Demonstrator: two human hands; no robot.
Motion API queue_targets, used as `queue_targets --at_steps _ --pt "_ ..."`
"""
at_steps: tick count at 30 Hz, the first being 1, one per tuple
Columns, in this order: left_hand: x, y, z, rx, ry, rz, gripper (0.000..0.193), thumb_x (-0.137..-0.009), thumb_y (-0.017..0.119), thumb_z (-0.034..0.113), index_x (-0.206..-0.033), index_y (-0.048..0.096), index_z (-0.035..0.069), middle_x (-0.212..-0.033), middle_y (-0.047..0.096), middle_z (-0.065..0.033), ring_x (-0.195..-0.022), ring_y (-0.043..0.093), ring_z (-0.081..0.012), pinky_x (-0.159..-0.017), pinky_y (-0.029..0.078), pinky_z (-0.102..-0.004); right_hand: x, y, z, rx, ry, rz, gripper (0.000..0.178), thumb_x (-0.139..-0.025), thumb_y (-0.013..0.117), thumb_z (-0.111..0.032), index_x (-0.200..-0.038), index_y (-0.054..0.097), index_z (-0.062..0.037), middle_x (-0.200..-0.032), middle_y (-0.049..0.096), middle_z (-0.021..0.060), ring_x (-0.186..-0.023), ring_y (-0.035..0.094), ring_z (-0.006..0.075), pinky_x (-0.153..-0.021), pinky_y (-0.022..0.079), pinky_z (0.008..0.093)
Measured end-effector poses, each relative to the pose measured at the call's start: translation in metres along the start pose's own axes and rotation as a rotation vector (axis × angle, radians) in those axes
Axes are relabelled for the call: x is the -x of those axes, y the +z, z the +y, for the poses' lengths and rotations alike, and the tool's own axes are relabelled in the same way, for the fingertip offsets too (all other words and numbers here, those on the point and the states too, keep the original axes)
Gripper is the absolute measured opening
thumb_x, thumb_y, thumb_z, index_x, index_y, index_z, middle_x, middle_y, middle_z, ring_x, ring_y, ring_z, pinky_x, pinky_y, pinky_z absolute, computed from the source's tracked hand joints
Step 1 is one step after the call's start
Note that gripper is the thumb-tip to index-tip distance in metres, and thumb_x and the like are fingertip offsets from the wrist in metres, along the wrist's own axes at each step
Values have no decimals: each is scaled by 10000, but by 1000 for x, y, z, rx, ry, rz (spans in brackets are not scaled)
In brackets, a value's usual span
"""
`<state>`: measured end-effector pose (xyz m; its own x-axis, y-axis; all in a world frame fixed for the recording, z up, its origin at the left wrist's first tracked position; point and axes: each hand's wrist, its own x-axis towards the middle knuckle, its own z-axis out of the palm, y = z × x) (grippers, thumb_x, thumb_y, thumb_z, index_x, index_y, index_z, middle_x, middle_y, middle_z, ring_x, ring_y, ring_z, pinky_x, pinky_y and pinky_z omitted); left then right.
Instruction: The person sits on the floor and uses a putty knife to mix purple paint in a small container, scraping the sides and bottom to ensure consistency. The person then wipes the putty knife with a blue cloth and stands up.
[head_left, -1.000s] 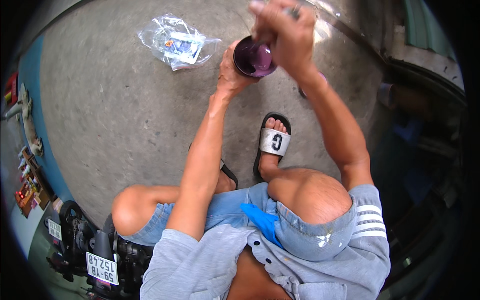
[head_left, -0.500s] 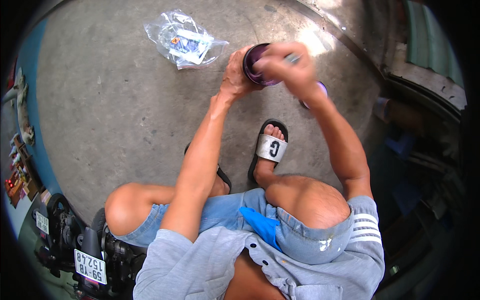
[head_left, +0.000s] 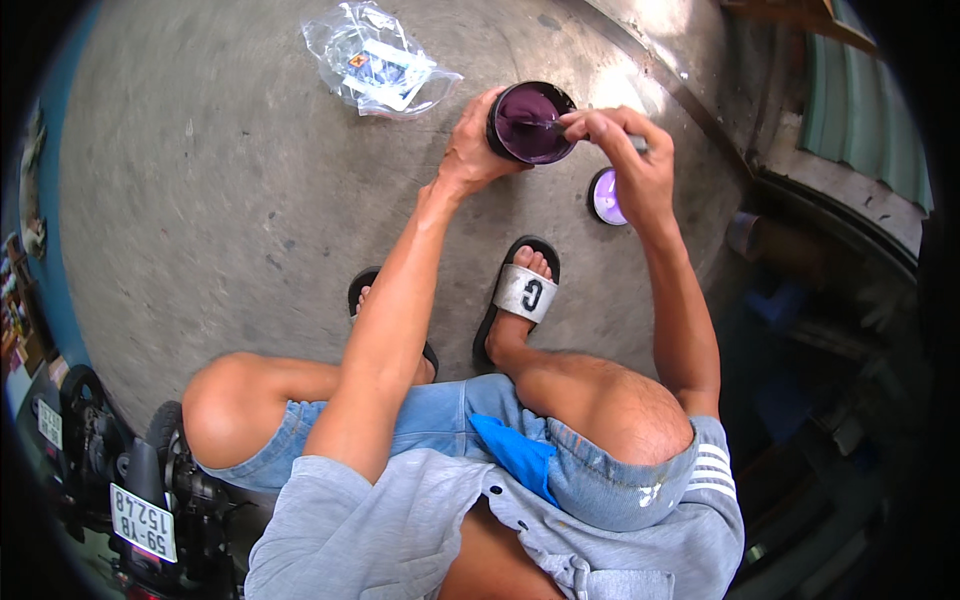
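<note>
A dark, round can (head_left: 494,128) holds a thick purple paste (head_left: 528,112). My left hand (head_left: 472,146) is closed around the can's left side, its far fingers hidden behind the wall. Between the fingers and thumb of my right hand (head_left: 632,160) is a thin grey stirring tool (head_left: 640,143), whose other end dips into the paste; that end's shape is hidden. On the concrete just below the can and beside my right wrist lies a round lid (head_left: 606,197) with a purple face and black rim.
A clear plastic bag (head_left: 375,65) with a labelled item inside lies on the floor beyond my left hand. My sandalled foot (head_left: 522,290) is on the concrete floor below the can. Parked motorbikes (head_left: 150,490) stand at the lower left. A blue cloth (head_left: 515,455) rests on my lap.
My right hand has moved from over the can's mouth to its right side, still with the tool. The paste and the whole lid now show. My left hand keeps its hold.
</note>
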<state>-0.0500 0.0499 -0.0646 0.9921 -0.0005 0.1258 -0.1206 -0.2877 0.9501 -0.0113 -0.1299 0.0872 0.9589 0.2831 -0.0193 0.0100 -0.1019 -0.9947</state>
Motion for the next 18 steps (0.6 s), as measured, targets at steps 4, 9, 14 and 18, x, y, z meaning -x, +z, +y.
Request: queue_targets --at_steps 4,9,14,18 --pt "4 -1 1 -46 9 30 983 -547 949 155 -1386 440 96 -1311 583 -126 -1212 572 -318 -1014 497 -412 -5 -45 -23 433 378 -41 130 -857 733 -97 -960 762 -24 -882 723 57 -808 646 97 -716 519 264" --pt "4 2 2 -8 44 57 1005 -533 957 206 -1385 439 87 -1297 595 -130 -1209 574 -332 -1010 494 -421 -22 -5 -61 1377 172 -489 142 -850 642 -95 -941 727 -27 -793 710 166 -758 706 286 -694 559 382" --pt "1 -8 4 -55 -1 45 977 -522 961 222 -1354 473 69 -1265 616 -154 -1169 603 -345 -983 511 -418 -10 26 -65 1560 -137 -638 190 -849 548 -61 -727 685 -10 -671 658 199 -709 708 319 -617 564 402" --pt "-1 -2 5 -63 6 62 914 -514 960 220 -1303 527 59 -1229 636 -160 -1149 615 -352 -961 523 -416 46 17 -65 1680 -139 -702 173 -844 543 -48 -964 599 62 -808 651 164 -670 692 285 -597 563 358"
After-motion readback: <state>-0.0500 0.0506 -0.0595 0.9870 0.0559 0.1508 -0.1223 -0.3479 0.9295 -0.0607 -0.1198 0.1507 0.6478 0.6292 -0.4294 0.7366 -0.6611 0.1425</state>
